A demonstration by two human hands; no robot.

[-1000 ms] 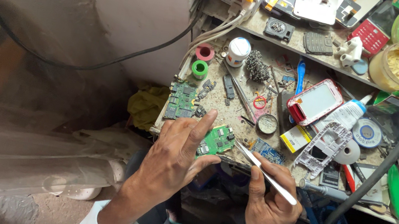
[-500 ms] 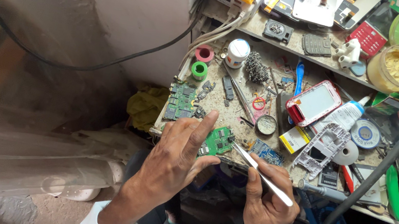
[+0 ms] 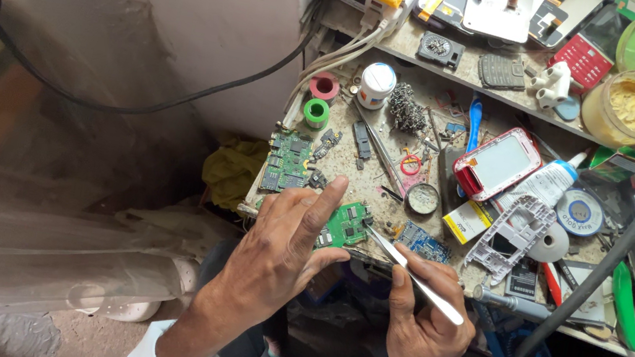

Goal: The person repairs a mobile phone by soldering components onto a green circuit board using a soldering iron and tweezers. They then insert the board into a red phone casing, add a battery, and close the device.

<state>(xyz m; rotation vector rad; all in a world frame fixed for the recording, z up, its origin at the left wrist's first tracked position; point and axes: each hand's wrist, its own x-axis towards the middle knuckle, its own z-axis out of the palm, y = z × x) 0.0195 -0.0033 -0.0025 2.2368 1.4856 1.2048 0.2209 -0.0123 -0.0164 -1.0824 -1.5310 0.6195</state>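
Note:
My left hand (image 3: 283,243) holds a small green circuit board (image 3: 348,224) at the front edge of a cluttered workbench (image 3: 374,166), index finger stretched out above it. My right hand (image 3: 424,325) grips metal tweezers (image 3: 414,276), and their tips touch the board's right edge. A blue circuit board (image 3: 424,243) lies just right of the green one.
A second green board (image 3: 287,162) lies at the bench's left end. A red-and-white phone (image 3: 498,163), a white phone frame (image 3: 515,233), tape rolls (image 3: 316,112), a white jar (image 3: 377,85), yellow tubs (image 3: 633,108) and a thick black cable (image 3: 599,274) crowd the bench. A wall stands to the left.
Both hands stay at the green board; the tweezers have shifted only slightly at its right edge.

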